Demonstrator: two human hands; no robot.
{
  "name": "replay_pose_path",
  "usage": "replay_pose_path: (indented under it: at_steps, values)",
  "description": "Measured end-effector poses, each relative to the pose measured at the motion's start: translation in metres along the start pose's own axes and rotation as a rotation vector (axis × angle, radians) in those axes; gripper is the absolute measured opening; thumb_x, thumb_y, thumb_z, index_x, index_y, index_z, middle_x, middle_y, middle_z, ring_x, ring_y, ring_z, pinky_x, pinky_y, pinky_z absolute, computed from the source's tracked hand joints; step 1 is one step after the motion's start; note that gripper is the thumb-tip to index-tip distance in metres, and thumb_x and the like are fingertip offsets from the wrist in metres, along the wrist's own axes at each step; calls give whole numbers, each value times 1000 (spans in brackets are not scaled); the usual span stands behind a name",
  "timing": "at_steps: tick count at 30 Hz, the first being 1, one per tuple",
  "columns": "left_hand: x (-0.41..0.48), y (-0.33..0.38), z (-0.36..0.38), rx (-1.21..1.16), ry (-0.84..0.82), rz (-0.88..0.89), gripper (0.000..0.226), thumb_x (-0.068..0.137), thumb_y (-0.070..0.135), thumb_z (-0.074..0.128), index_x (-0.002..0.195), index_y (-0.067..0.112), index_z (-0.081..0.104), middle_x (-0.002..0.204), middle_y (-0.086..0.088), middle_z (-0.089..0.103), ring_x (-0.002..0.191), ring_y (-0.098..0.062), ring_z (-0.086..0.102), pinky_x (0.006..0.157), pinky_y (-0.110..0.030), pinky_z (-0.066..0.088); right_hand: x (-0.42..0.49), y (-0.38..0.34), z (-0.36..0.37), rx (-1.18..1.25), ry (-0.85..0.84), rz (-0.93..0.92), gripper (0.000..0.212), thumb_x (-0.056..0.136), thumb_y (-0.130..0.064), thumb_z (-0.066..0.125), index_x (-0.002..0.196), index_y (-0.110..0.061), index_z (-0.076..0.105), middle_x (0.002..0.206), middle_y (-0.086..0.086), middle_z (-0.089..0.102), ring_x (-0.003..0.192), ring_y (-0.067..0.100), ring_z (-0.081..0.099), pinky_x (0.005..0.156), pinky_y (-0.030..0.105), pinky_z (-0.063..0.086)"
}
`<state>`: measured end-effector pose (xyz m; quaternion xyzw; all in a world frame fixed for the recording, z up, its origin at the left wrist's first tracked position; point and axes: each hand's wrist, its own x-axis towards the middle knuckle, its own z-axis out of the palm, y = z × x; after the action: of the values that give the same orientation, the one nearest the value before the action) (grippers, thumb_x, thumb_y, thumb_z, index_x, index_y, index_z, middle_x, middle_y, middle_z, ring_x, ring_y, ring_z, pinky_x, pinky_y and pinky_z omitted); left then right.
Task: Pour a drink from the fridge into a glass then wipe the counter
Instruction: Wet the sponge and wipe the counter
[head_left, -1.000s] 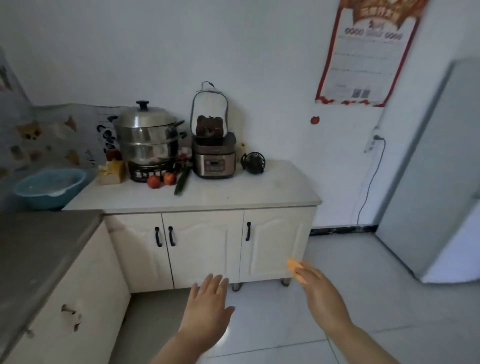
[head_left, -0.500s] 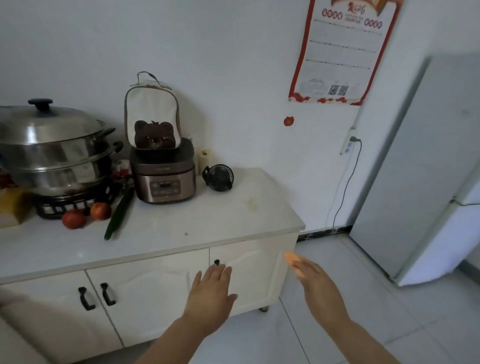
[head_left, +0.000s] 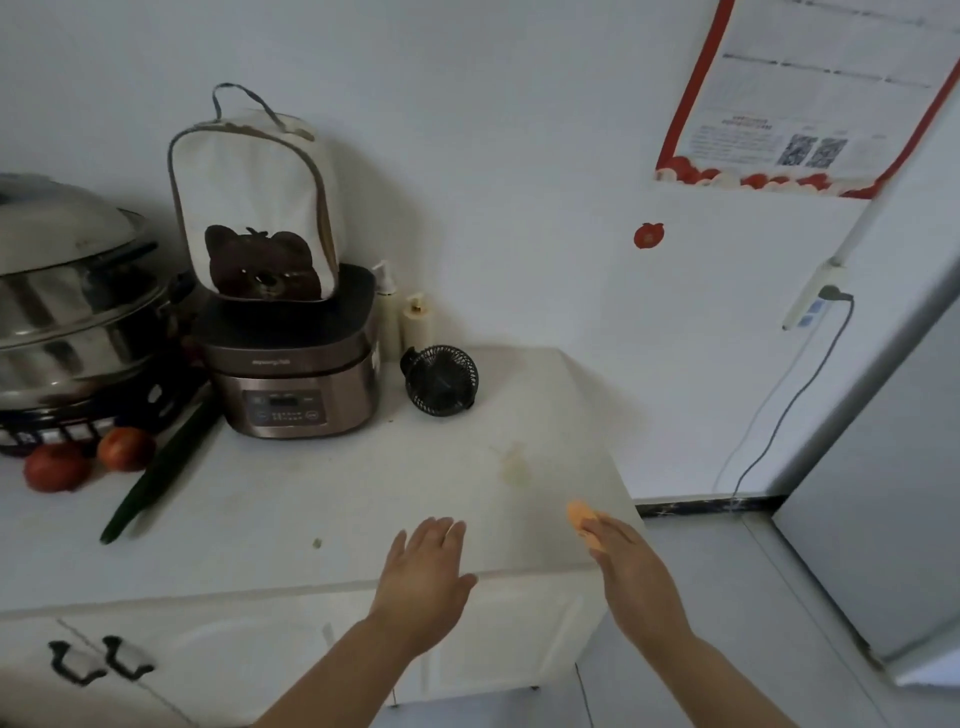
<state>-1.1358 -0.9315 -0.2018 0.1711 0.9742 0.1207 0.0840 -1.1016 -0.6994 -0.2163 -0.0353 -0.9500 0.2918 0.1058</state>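
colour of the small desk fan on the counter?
Black, grille and body alike. The fan shows clearly in the head view, right of the rice cooker.

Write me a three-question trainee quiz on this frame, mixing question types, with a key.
1. True or false: a glass already stands on the counter.
2. Multiple choice: what lies beside the two tomatoes? A) a cucumber B) a knife C) a sponge
3. Short answer: which hand holds something, and what colour is it?

Key
1. False; no glass shows among the steamer pot, rice cooker, lunch bag and small fan.
2. A
3. The right hand has a small orange object at its fingertips; what it is cannot be told. The left hand is flat, open and empty.
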Motion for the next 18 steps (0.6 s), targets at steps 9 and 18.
replay_pose_path:
  at_steps: [9,18]
  values:
    - [93,-14,17,18,-98,-50,61,98,40,34,150,16,10,159,0,12,147,-17,6,119,-38,3,88,29,27,22,-66,64,67,82,-45,21,122,-8,60,126,14,58,115,28,57,95,26,34]
    - [172,-49,39,52,-166,-37,63,100,41,28,150,14,2,160,-5,-3,147,-21,-7,119,-41,-4,128,41,98,-246,-227,36,61,86,-48,18,140,-24,35,147,1,38,135,21,33,102,45,38]
